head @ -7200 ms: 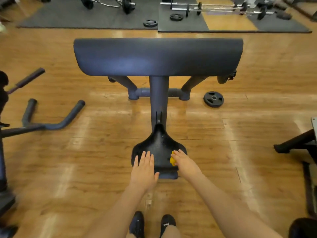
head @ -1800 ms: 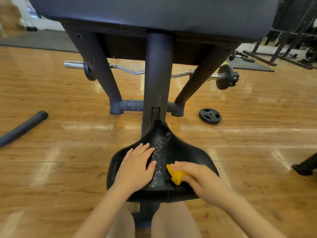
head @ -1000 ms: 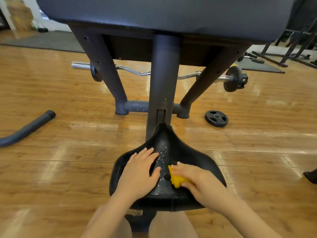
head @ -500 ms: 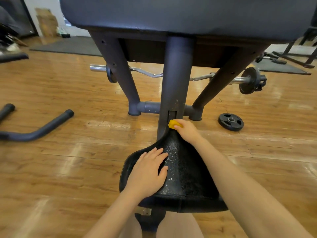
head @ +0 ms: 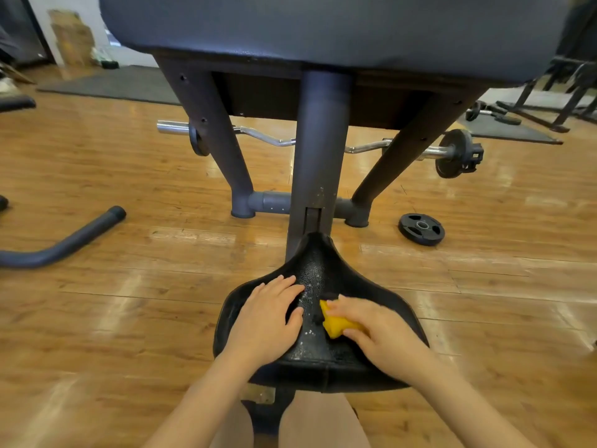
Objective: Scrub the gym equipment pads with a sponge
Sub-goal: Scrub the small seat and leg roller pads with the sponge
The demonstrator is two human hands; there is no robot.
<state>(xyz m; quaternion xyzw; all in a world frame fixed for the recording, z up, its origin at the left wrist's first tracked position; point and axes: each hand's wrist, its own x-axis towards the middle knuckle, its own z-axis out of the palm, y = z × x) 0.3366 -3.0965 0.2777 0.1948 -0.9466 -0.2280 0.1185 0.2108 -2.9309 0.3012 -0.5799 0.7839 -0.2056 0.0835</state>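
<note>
Both hands are working: left hand lying flat on wet seat, right hand gripping sponge; palm may be slipping.

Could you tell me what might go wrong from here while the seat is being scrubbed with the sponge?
The seat looks wet and speckled with suds along its middle, so the left hand resting flat on it could slip. The right hand grips the sponge close to the left thumb, so a stroke might knock into it. The big pad hangs just ahead and above, so leaning forward could bump the head.
</note>
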